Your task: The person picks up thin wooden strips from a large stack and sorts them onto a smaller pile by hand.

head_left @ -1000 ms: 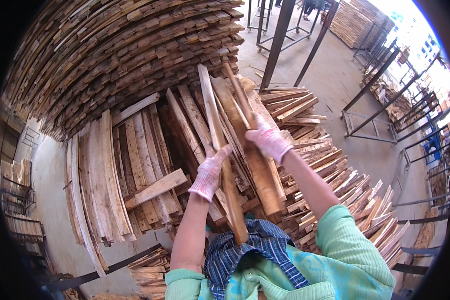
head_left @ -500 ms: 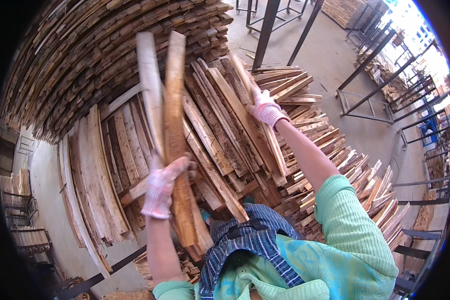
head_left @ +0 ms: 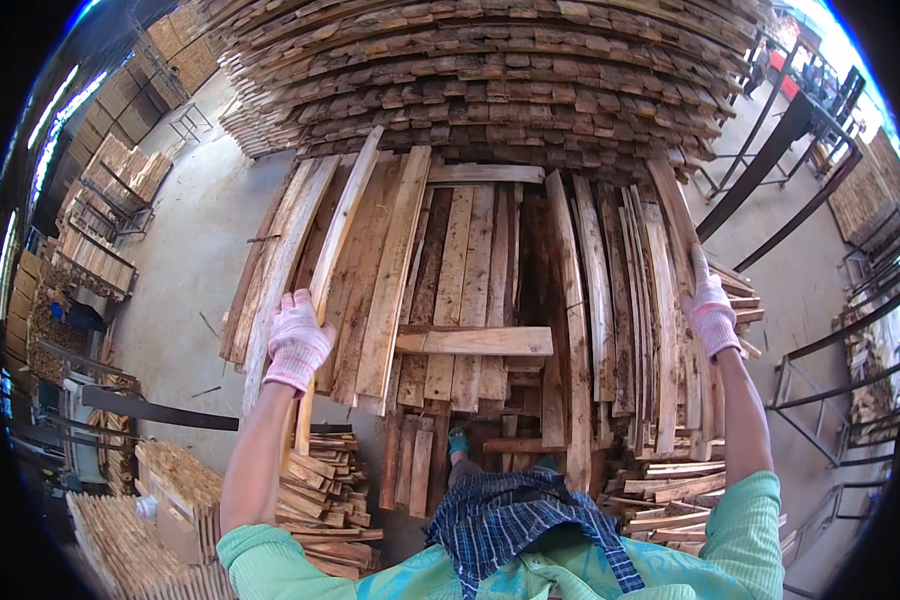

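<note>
- at the left of the pile [head_left: 471,290], the left hand [head_left: 300,342] pinches a pale plank [head_left: 348,220], covering its middle part.
- at the right edge, the right hand [head_left: 710,312] touches a board [head_left: 673,208]; its grip is partly hidden, so i cannot tell it.
- behind, the stack [head_left: 510,85] is cut off above.

Grey conc. floor [head_left: 175,285] w/ dk metal frame [head_left: 757,170] & brt light [head_left: 820,14] upper R.

Gloves [head_left: 298,345]: white and pink knit, ribbed cuffs. Shirt [head_left: 395,578]: light green, turquoise patterned, ribbed sleeves [head_left: 745,540]. Apron [head_left: 515,515]: dark blue, pale stripes.
</note>
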`<state>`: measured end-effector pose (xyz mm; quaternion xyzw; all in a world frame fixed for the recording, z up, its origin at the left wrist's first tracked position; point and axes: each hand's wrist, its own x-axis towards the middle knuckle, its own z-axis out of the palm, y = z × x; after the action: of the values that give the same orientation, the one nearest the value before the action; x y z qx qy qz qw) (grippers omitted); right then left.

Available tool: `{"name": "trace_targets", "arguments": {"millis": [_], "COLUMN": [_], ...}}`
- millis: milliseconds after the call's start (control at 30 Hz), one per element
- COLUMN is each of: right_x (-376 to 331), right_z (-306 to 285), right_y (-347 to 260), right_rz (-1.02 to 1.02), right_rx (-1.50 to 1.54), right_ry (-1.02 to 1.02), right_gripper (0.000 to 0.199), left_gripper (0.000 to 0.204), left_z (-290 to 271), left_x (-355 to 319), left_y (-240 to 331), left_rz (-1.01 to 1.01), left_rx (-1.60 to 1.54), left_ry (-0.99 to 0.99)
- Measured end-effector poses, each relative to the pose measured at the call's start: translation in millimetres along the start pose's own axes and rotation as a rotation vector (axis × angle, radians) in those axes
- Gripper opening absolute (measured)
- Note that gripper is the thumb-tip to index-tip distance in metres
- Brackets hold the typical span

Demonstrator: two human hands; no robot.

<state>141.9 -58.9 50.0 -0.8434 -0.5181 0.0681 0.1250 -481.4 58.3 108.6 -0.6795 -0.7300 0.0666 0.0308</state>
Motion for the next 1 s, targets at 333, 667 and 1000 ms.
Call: {"name": "trace_targets", "arguments": {"millis": [333, 667, 1000], "right_x": [-20, 38, -26], "right_z": [25, 177, 42], "right_y": [-314, -344, -337], "right_rz": [0.145, 0.06, -0.049], "right_rx": [1.307, 1.135, 0.664], "right_ry": [-0.549, -0.385, -0.259], "right_gripper": [0.09, 0.043, 0.086], "left_gripper": [0.09, 0.1, 0.066], "left_z": [-50, -11, -19], "left_x": [32, 26, 41], "left_y": [10, 28, -29], "left_rz": [0.146, 0.268, 0.229], "left_rx": [-0.15, -0.26, -1.37], "left_ry": [-0.294, -0.073, -0.243]}}
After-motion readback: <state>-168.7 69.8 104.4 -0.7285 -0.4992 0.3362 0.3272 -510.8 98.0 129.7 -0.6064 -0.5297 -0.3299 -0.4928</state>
